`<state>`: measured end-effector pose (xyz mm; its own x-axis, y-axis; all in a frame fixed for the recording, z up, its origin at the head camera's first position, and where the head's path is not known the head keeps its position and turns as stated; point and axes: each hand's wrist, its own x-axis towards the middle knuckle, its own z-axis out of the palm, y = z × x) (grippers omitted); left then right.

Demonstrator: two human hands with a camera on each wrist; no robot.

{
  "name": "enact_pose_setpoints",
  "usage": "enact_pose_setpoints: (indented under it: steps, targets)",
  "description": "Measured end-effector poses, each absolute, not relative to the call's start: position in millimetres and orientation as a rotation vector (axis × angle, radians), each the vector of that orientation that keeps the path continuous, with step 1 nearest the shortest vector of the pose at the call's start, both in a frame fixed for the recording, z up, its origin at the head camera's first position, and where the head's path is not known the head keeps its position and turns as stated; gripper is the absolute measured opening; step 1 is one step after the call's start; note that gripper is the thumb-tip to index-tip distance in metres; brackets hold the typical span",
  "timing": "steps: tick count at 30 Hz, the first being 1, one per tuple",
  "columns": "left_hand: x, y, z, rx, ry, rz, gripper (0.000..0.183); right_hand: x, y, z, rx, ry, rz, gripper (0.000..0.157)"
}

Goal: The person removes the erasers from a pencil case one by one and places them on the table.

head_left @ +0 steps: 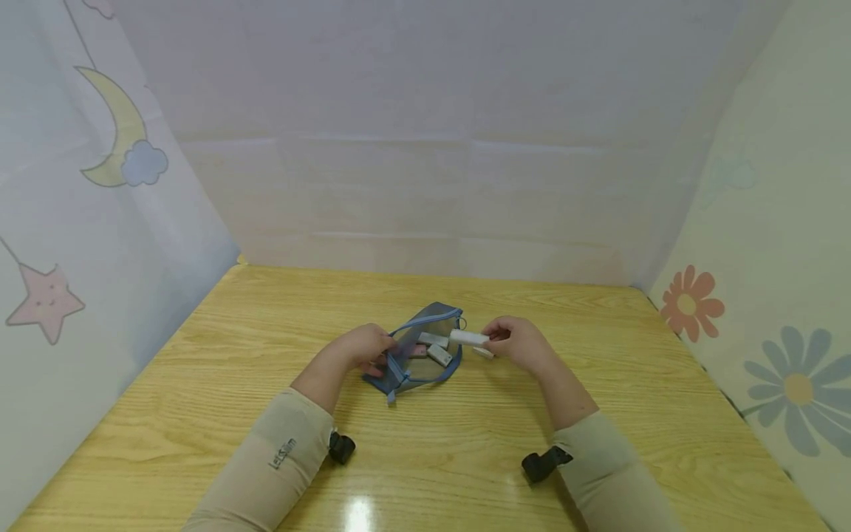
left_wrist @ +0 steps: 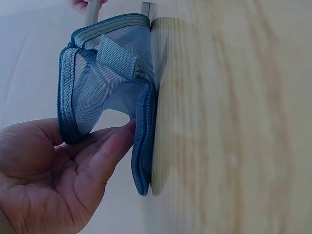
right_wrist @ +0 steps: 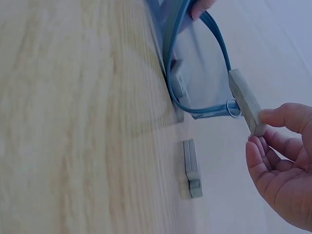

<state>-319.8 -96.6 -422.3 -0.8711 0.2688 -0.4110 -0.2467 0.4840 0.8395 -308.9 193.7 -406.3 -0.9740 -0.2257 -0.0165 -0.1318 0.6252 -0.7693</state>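
A blue mesh zip pouch [head_left: 435, 310] lies with its mouth spread wide near the middle of the table. My left hand [head_left: 362, 346] holds its left edge, the thumb at the zip band [left_wrist: 68, 97] in the left wrist view. Several small blocks are inside, among them a whitish one [head_left: 439, 355] and a pinkish one [head_left: 417, 351]. At the right, my right hand [head_left: 521, 344] pinches one end of a white rectangular block [head_left: 467, 338] between thumb and fingers. The block's far end overlaps the pouch's right rim, near a metal ring [right_wrist: 234, 108].
Another small pale piece [right_wrist: 192, 168] lies on the wooden table [head_left: 425, 458], just right of the pouch and below the right hand. Printed sheets hang around the table, the back one [head_left: 425, 199] at its far edge.
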Motion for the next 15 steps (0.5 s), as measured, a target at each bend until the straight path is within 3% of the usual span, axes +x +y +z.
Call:
enact_pose_setpoints:
  steps: [15]
  targets:
    - [-320,-96,-425,0.029,2.253,1.373,0.023,-311,227,-410,-0.232,2.723,-1.33,0.022]
